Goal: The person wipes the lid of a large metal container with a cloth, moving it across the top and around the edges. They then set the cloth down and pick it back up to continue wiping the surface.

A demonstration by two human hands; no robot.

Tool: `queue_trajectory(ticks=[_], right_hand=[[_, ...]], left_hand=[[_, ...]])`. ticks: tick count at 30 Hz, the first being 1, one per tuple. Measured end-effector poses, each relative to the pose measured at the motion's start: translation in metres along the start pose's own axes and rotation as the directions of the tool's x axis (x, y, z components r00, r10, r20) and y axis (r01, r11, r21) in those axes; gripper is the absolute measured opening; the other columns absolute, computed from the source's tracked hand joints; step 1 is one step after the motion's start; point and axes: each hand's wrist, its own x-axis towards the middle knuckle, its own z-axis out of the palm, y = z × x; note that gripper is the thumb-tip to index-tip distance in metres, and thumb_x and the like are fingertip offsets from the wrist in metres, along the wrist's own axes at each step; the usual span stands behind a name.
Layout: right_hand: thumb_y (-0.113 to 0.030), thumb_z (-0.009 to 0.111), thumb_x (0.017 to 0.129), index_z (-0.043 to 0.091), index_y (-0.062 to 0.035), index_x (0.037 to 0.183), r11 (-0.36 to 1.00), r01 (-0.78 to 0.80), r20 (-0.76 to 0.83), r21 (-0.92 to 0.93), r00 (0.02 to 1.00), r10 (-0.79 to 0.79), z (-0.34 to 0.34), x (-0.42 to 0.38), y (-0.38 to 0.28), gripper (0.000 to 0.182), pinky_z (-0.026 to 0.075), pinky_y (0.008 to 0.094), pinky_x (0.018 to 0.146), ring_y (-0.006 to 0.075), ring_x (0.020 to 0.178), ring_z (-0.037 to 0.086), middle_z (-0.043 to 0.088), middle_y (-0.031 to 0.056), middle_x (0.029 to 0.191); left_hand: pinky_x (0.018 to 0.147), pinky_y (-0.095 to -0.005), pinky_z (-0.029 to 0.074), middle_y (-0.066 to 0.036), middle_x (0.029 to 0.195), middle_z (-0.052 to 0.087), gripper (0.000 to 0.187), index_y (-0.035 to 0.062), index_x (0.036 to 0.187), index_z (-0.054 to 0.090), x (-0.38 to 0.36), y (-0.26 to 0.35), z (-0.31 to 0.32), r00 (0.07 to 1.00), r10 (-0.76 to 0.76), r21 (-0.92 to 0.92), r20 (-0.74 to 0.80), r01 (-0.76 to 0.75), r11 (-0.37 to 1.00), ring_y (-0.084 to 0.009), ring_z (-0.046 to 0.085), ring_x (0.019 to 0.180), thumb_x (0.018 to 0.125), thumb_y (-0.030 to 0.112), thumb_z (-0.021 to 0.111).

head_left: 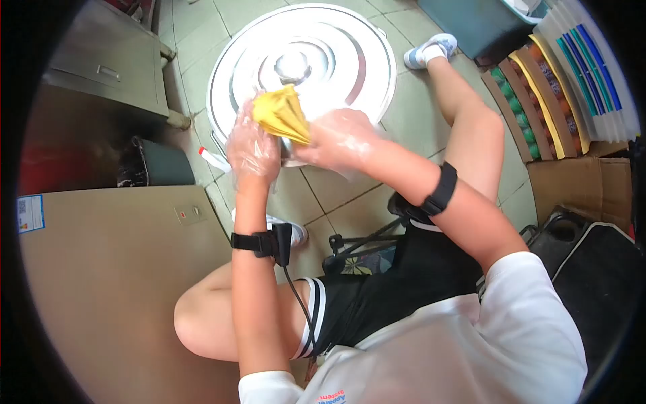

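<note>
- Left hand (250,148): sheathed in a thin clear plastic glove, against the yellow cloth. The plastic and blur obscure the grip; I cannot tell whether its fingers are closed on the cloth.
- Right hand (342,138): likewise gloved, its fingers folded in and clamped on the cloth's near end.
- Yellow cloth (277,114): bunched, located between the two sets of fingers, its upper part standing proud of them.
- Round metal lid (340,64): large and shiny with concentric rings and a central knob, lying directly beyond the fingers. The cloth and both hands overlap its near edge from my view; contact cannot be confirmed.
- White object with a red tip (215,160): just left of the left fingers, partly hidden.
- Dark bin (168,166): farther left of the left fingers, beside a metal cabinet (121,256).
- Tiled floor (330,195): visible below the fingers and around the lid.
- Grey-green tub (481,34): well beyond and to the right of the right fingers.
- Cardboard box (572,192): well to the right of the right fingers, under stacked goods.
- Black straps (254,244): one fastened on each forearm, behind the fingers; a cable runs from the left one.
</note>
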Motion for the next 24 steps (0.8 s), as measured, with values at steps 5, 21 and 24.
queue_trajectory(ticks=[5,21,24], right_hand=[[-0.038,0.067,0.081,0.066,-0.0023,0.099,0.817,0.080,-0.172,0.571,0.985,0.024,0.007,-0.030,0.042,0.040,0.051,0.0356,0.079,0.0232,0.084,0.066,0.069,0.0126,0.089],[-0.017,0.068,0.083,0.042,0.0011,0.132,-0.031,0.320,-0.297,0.947,0.908,0.296,-0.032,-0.081,0.103,0.058,0.047,0.0345,0.098,0.0209,0.107,0.062,0.061,0.0131,0.117],[-0.014,0.068,0.083,0.042,0.0001,0.133,-0.015,0.320,-0.299,0.947,0.900,0.318,-0.032,-0.084,0.110,0.058,0.047,0.0336,0.097,0.0197,0.107,0.062,0.062,0.0122,0.117]], left_hand=[[0.105,-0.0423,0.038,-0.012,0.136,0.052,0.044,0.0132,0.124,0.056,0.002,0.009,-0.012,0.996,0.059,-0.129,-0.062,-0.067,0.989,-0.0332,0.046,0.127,0.082,0.016,0.048],[0.102,-0.0434,0.039,-0.017,0.120,0.060,0.038,0.0052,0.116,0.060,0.019,0.052,-0.017,0.999,0.025,-0.089,-0.045,-0.029,0.996,-0.0333,0.053,0.117,0.078,0.014,0.055],[0.101,-0.0438,0.040,-0.019,0.115,0.061,0.039,0.0017,0.115,0.060,0.023,0.085,-0.006,0.996,0.067,-0.134,-0.063,-0.075,0.988,-0.0346,0.055,0.112,0.079,0.016,0.057]])
